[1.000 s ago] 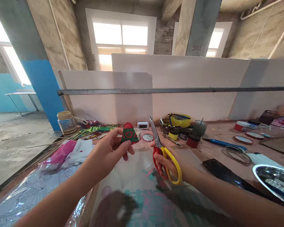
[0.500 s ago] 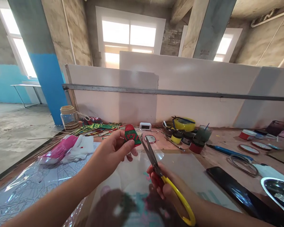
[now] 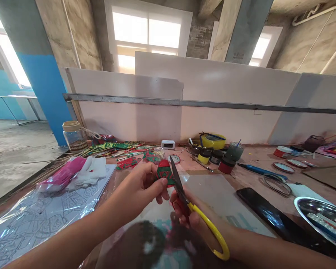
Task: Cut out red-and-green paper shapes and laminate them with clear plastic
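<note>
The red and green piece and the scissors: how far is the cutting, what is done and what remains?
Done: several red and green cut pieces lie on the table. In hand: the left hand pinches a red and green triangular piece; the right hand holds the scissors, blades against its right edge. Left: whether this edge is cut through cannot be seen.

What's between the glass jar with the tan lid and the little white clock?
In the head view, between the glass jar and white clock lie green patterned strips, thin sticks and red-green scraps.
</note>
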`<action>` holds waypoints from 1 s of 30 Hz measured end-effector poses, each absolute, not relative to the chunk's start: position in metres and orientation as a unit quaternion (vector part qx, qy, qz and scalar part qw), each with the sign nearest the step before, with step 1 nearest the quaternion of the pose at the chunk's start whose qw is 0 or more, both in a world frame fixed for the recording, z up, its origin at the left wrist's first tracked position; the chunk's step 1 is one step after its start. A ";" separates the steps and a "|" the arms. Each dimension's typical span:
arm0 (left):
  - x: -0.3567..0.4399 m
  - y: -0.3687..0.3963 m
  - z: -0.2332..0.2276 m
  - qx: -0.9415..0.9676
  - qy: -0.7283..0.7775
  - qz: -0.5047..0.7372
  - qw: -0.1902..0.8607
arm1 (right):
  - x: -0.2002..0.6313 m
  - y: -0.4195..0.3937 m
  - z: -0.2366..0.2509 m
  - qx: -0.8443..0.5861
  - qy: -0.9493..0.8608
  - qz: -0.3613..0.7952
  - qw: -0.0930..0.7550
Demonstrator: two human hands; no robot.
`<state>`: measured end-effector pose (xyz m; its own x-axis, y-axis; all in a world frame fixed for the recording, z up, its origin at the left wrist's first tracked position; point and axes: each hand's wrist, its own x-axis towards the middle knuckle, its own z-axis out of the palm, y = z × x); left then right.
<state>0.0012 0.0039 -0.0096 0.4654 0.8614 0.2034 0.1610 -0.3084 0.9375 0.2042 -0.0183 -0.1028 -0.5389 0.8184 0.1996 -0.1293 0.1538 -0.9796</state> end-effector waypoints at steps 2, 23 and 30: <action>0.004 0.002 -0.012 0.719 0.358 0.349 0.483 | 0.203 -0.017 -0.103 -0.245 -0.650 0.586 0.417; 0.002 0.005 -0.018 0.745 0.374 0.321 0.449 | 0.204 -0.018 -0.097 -0.286 -0.662 0.545 0.428; -0.014 0.014 -0.002 0.760 0.446 0.294 0.371 | 0.202 -0.017 -0.096 -0.288 -0.660 0.563 0.406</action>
<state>-0.0141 0.0140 -0.0024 0.4303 0.8951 0.1163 0.4598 -0.3283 0.8251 0.2021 -0.0167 -0.0958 -0.5043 0.8372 0.2116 -0.0766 0.2007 -0.9767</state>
